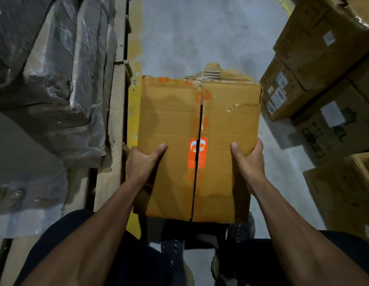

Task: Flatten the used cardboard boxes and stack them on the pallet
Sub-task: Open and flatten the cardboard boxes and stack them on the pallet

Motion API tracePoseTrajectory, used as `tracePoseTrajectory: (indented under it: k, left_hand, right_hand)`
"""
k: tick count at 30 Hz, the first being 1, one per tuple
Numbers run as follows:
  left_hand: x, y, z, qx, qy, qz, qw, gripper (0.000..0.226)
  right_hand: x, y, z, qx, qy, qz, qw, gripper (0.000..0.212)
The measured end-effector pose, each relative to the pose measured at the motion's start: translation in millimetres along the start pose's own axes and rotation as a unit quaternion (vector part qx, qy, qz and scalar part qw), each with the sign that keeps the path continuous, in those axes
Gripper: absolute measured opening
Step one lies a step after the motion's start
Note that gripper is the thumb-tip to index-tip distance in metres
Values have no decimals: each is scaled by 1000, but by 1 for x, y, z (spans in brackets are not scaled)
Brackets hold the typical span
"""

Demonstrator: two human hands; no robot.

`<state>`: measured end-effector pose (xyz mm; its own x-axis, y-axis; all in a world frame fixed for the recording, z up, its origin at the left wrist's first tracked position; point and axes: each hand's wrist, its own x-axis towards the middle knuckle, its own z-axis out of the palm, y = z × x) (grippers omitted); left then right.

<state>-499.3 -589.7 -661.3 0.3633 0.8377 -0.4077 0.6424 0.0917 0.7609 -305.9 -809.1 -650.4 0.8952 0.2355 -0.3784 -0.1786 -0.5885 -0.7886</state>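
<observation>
Cardboard, brown and pretty beat up, is what the person has in front of them: a box (198, 145) carried at waist height over the grey concrete floor (200, 38), not flattened yet as far as I can see. The top flaps meet at a slit seam running near to far with an orange logo sticker (197, 152) split across it, and the far edge is torn with the corrugation showing.

Left hand (143, 159) grips the near left side, thumb lying on top and the fingers wrapped down the side out of view. Right hand (248, 159) does the same on the right edge, thumb on top, fingers curled round the corner. So both are clamped on it, neither spread flat.

On the left there's a wooden pallet (115, 112) with stuff under wrinkly plastic wrap (55, 83) on it, just beside the box. Whether that's the pallet for the flats, can't tell. More cartons (323, 69) stacked on the right, close to the box's far right corner.

What could go wrong imo: the seam is already open, so if the bottom is cut too, squeezing from the sides could make it fold in and slip. The aisle is tight, so swinging it could clip those cartons. And that torn far edge may rip further when it gets pushed flat, leaving a ragged sheet that stacks badly.
</observation>
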Motion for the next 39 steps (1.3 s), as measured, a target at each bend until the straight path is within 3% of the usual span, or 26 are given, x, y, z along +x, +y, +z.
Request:
tracePoseTrajectory:
  k: [3, 5, 7, 9, 13, 16, 20, 24, 25, 27, 32, 36, 39]
  left_hand:
    - [11, 2, 7, 36, -21, 5, 999, 120]
    - [14, -9, 15, 113, -77, 37, 990, 121]
    - [11, -22, 22, 237, -130, 49, 962, 114]
    - [8, -31, 27, 295, -159, 35, 941, 112]
    - [13, -30, 30, 346, -149, 65, 924, 109]
    - [15, -15, 37, 409, -117, 188, 885, 90]
    - [19, 19, 55, 448, -193, 385, 783, 79]
    - [40, 49, 73, 581, -229, 521, 582, 85]
    - [44, 59, 72, 592, -225, 550, 544, 79]
    - [47, 80, 62, 582, -234, 591, 507, 65]
    - [42, 118, 8, 600, -211, 605, 479, 69]
    - [34, 118, -30, 709, -210, 496, 455, 51]
    - [34, 110, -45, 753, -216, 423, 456, 39]
  right_hand:
    - [8, -5, 8, -47, -31, -28, 998, 99]
    - [11, 4, 14, -165, -98, -35, 981, 95]
    - [10, 24, 23, -329, -169, -31, 929, 90]
    - [6, 42, 31, -417, -208, -28, 884, 86]
    - [7, 41, 35, -470, -189, -56, 861, 88]
    - [14, 32, 37, -469, -192, -94, 857, 92]
    - [15, 26, 53, -466, -229, -112, 847, 85]
    - [13, 32, 58, -496, -215, -119, 833, 79]
    - [13, 32, 58, -497, -215, -118, 832, 79]
    - [13, 31, 59, -501, -219, -112, 830, 79]
    - [11, 28, 58, -497, -219, -115, 832, 79]
    - [11, 27, 56, -493, -216, -116, 835, 80]
    - [9, 26, 55, -487, -217, -115, 838, 80]
